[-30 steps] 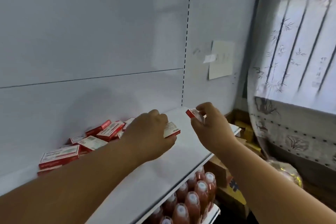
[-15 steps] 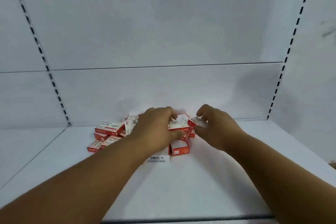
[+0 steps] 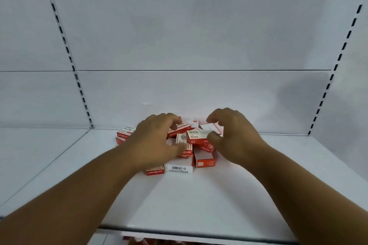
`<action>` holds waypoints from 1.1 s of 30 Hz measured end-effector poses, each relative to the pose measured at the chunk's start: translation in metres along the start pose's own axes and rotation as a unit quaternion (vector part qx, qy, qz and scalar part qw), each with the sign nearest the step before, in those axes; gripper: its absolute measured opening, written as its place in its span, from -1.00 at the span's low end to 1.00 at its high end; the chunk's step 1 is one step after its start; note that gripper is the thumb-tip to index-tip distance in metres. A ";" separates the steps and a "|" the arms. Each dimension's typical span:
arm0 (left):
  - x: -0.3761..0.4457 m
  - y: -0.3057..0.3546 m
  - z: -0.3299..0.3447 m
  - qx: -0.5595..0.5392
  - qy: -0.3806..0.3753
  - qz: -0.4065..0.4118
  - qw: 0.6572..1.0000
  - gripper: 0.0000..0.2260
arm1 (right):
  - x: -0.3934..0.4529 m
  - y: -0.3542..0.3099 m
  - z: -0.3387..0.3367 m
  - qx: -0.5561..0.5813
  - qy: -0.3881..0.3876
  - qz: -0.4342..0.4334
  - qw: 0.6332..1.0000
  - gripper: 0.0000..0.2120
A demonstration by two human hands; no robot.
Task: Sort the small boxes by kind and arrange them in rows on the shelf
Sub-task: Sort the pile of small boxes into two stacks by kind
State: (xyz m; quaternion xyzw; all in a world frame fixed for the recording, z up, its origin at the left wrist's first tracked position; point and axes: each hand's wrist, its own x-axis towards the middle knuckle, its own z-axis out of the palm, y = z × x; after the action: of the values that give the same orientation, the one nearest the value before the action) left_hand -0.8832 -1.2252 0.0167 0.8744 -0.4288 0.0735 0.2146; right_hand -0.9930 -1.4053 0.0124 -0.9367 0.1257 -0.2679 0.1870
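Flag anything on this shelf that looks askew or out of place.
The red-and-white small boxes sit in a jumbled heap at the back of the white shelf, tilted and overlapping, not in rows. The left hand and right hand reach into the heap.

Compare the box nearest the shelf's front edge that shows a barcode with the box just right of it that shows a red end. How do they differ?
The barcode box turns a mostly white face to the camera; the red-ended box shows a red end face.
The barcode box lies crosswise; the red-ended box points its end at the camera.
The barcode box lies nearer the shelf front.
Both are small cardboard boxes at the pile's front edge, and neither hand holds them.
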 end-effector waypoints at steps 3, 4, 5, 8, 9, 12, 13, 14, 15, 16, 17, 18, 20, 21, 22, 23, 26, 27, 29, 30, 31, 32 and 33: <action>-0.001 -0.008 -0.004 0.040 -0.028 0.017 0.999 -0.36 | 0.000 -0.021 0.009 -0.018 0.008 -0.062 0.998 -0.72; -0.001 -0.010 -0.005 0.047 -0.030 0.025 0.998 -0.36 | 0.000 -0.027 0.013 -0.030 0.001 -0.082 0.996 -0.71; -0.001 -0.014 -0.006 0.051 -0.032 0.035 0.998 -0.36 | 0.000 -0.032 0.015 -0.041 -0.011 -0.102 0.994 -0.70; -0.001 -0.029 -0.010 0.059 -0.029 0.058 0.996 -0.36 | 0.003 -0.046 0.023 -0.056 -0.070 -0.129 0.988 -0.61; -0.001 -0.036 -0.012 0.063 -0.030 0.058 0.996 -0.37 | 0.004 -0.049 0.026 -0.066 -0.084 -0.131 0.986 -0.58; -0.001 -0.054 -0.014 0.072 -0.034 0.056 0.995 -0.43 | 0.009 -0.054 0.036 -0.122 -0.101 -0.121 0.980 -0.63; -0.001 -0.059 -0.013 0.071 -0.034 0.058 0.995 -0.47 | 0.010 -0.055 0.039 -0.127 -0.102 -0.116 0.980 -0.68; 0.000 -0.062 -0.012 0.067 -0.032 0.061 0.995 -0.50 | 0.011 -0.057 0.041 -0.123 -0.098 -0.113 0.981 -0.73; 0.000 -0.065 -0.011 0.063 -0.027 0.065 0.996 -0.53 | 0.012 -0.060 0.043 -0.118 -0.085 -0.112 0.983 -0.78; 0.002 -0.067 -0.010 0.063 -0.021 0.070 0.995 -0.57 | 0.014 -0.063 0.045 -0.119 -0.067 -0.112 0.984 -0.81; 0.003 -0.068 -0.009 0.065 -0.014 0.074 0.995 -0.61 | 0.015 -0.067 0.046 -0.129 -0.050 -0.110 0.984 -0.81; 0.005 -0.069 -0.009 0.068 -0.010 0.078 0.995 -0.65 | 0.017 -0.070 0.048 -0.140 -0.034 -0.102 0.984 -0.79; 0.008 -0.069 -0.011 0.077 -0.002 0.090 0.993 -0.74 | 0.020 -0.078 0.049 -0.130 0.005 -0.074 0.989 -0.75; 0.009 -0.069 -0.012 0.078 0.003 0.100 0.992 -0.79 | 0.021 -0.082 0.049 -0.105 0.027 -0.055 0.993 -0.74; 0.010 -0.070 -0.013 0.073 0.008 0.108 0.991 -0.81 | 0.022 -0.085 0.048 -0.074 0.054 -0.036 0.995 -0.74; 0.009 -0.069 -0.015 0.068 0.015 0.112 0.991 -0.82 | 0.023 -0.087 0.047 -0.047 0.079 -0.014 0.996 -0.74; 0.009 -0.071 -0.020 0.050 0.058 0.100 0.992 -0.73 | 0.023 -0.089 0.046 0.025 0.144 0.070 0.987 -0.75; 0.011 -0.072 -0.022 0.030 0.080 0.089 0.992 -0.69 | 0.024 -0.089 0.046 0.056 0.162 0.096 0.980 -0.76; 0.012 -0.074 -0.024 -0.004 0.100 0.075 0.992 -0.67 | 0.024 -0.090 0.047 0.134 0.182 0.142 0.964 -0.78; 0.013 -0.075 -0.024 0.005 0.080 0.078 0.994 -0.66 | 0.023 -0.090 0.047 0.176 0.184 0.165 0.953 -0.79; 0.014 -0.075 -0.021 0.029 0.042 0.082 0.995 -0.62 | 0.022 -0.092 0.047 0.220 0.180 0.187 0.940 -0.79; 0.013 -0.076 -0.017 0.055 -0.003 0.083 0.995 -0.57 | 0.019 -0.094 0.047 0.273 0.173 0.205 0.924 -0.80; 0.013 -0.076 -0.015 0.068 -0.040 0.076 0.994 -0.54 | 0.017 -0.096 0.047 0.327 0.165 0.216 0.905 -0.80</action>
State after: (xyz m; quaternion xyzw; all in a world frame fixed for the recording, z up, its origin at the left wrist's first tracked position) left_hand -0.8149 -1.1865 0.0104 0.8541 -0.4964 0.0833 0.1312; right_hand -0.9402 -1.3116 0.0232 -0.7149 0.2596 -0.3978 0.5131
